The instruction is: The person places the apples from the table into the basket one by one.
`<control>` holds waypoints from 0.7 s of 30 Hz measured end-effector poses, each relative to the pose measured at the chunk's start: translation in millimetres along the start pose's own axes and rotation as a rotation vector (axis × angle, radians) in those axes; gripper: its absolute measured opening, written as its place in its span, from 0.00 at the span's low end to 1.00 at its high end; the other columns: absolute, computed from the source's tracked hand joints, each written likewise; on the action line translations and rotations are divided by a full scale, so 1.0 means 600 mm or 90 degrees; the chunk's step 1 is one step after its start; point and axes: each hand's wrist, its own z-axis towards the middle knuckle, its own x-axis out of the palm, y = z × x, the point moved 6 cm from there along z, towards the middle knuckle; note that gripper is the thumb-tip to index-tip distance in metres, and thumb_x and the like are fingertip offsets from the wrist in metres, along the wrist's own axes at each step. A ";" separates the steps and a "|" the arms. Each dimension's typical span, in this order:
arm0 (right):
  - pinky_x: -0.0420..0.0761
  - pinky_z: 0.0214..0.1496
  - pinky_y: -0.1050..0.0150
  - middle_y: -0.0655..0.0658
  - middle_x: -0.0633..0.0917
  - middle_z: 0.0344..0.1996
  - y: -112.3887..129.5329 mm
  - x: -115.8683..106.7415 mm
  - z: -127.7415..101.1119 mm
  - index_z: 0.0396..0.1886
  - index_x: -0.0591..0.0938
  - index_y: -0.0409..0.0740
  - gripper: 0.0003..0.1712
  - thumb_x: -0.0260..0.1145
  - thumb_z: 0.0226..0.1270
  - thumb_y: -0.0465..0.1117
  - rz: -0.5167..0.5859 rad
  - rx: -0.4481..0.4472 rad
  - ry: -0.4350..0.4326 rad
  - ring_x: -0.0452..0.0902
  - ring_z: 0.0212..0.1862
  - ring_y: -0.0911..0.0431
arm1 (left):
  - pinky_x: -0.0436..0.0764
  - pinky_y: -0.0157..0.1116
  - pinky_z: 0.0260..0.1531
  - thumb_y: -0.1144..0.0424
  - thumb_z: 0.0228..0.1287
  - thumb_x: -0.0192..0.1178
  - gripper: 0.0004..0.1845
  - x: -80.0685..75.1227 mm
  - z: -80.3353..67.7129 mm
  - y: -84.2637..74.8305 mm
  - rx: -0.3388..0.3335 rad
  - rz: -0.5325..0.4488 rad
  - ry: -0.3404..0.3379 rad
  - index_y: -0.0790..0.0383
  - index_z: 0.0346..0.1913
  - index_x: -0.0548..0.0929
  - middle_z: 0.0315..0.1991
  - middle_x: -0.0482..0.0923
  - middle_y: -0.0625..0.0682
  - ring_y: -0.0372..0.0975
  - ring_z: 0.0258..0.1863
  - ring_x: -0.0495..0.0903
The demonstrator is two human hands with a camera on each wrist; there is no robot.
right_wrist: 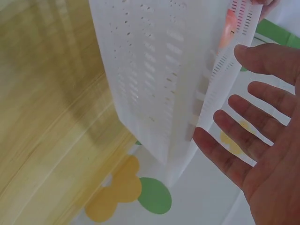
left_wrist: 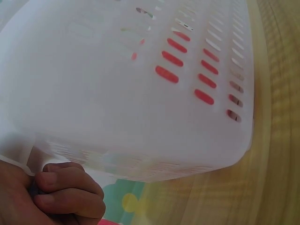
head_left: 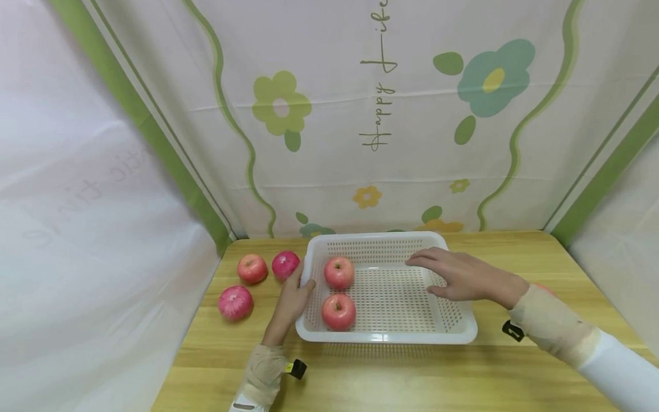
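Observation:
A white perforated plastic basket (head_left: 391,339) stands tilted over the wooden table, with two red apples (head_left: 339,272) at its left end. My left hand (head_left: 294,298) grips the basket's left rim, thumb over the edge; in the left wrist view its fingers (left_wrist: 70,192) curl below the rim. Over the basket's right side hovers my right hand (head_left: 458,274), fingers spread and holding nothing. The right wrist view shows that hand's straight fingers (right_wrist: 239,136) beside the basket's rim.
Left of the basket on the table lie a red apple (head_left: 252,269) and two pink-purple round things, one nearer (head_left: 235,303) and one partly behind the left hand (head_left: 285,265). A bit of something red (head_left: 547,289) shows behind the right wrist. A flower-printed curtain (head_left: 329,143) stands behind.

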 end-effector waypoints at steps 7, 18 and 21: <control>0.89 0.52 0.47 0.44 0.80 0.69 -0.017 -0.002 -0.015 0.72 0.78 0.47 0.35 0.77 0.66 0.43 -0.001 0.035 0.002 0.81 0.65 0.45 | 0.88 0.57 0.54 0.65 0.77 0.54 0.36 0.000 -0.001 -0.001 0.001 -0.004 0.003 0.52 0.85 0.60 0.73 0.74 0.67 0.59 0.59 0.85; 0.88 0.55 0.45 0.44 0.81 0.69 -0.033 -0.018 -0.035 0.71 0.79 0.48 0.35 0.77 0.65 0.41 -0.002 0.067 -0.003 0.79 0.67 0.43 | 0.88 0.57 0.55 0.64 0.77 0.54 0.36 -0.001 -0.001 -0.003 -0.003 -0.008 0.002 0.52 0.85 0.61 0.74 0.74 0.67 0.58 0.59 0.85; 0.87 0.57 0.44 0.43 0.81 0.68 -0.039 -0.020 -0.041 0.72 0.79 0.47 0.35 0.77 0.65 0.41 0.001 0.072 -0.005 0.79 0.68 0.41 | 0.88 0.57 0.56 0.64 0.77 0.54 0.36 -0.001 -0.001 -0.004 -0.005 -0.007 0.001 0.51 0.85 0.61 0.74 0.75 0.66 0.57 0.59 0.85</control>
